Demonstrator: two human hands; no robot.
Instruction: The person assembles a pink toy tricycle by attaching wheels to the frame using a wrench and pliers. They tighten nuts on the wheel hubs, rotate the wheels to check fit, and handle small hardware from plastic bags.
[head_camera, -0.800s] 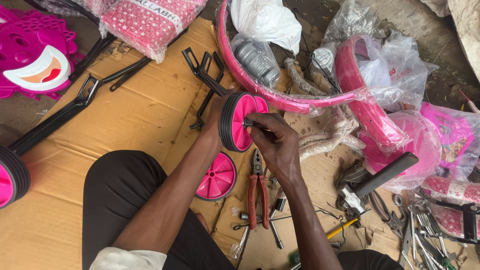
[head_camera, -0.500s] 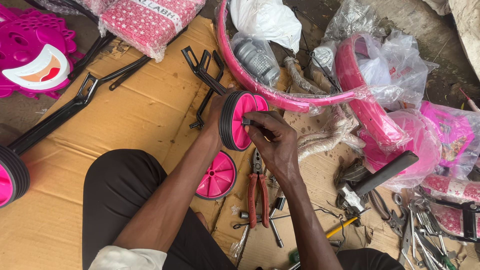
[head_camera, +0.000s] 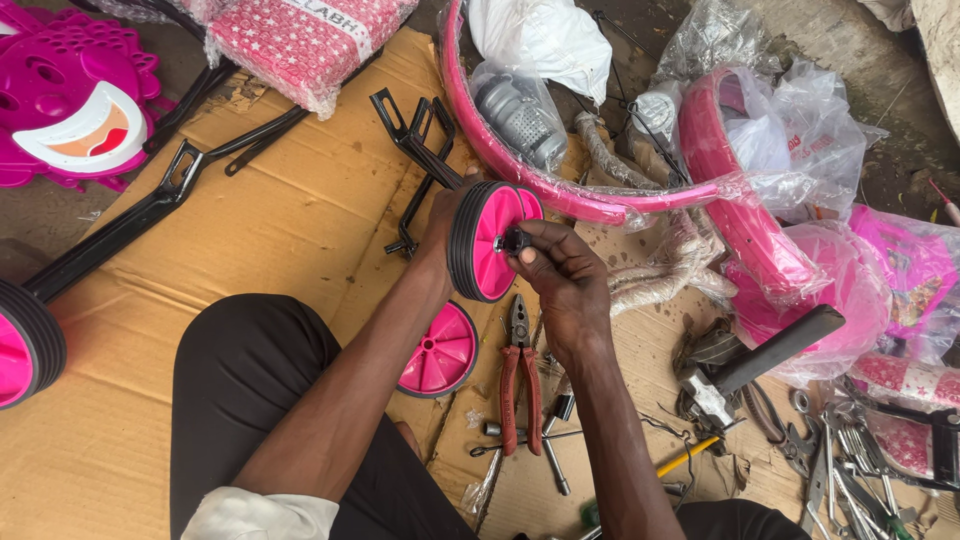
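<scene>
Small pink wheel (head_camera: 487, 240), black ribbed tyre, upright.

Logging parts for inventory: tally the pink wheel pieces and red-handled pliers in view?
Small pink wheels with black tyres: 2, one held, one at the left edge
Loose pink wheel disc: 1
Red-handled pliers: 1
Total: 4

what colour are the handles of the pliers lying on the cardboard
Red. The metal-jawed pliers lie just below the right hand; the head view shows them best.
</scene>
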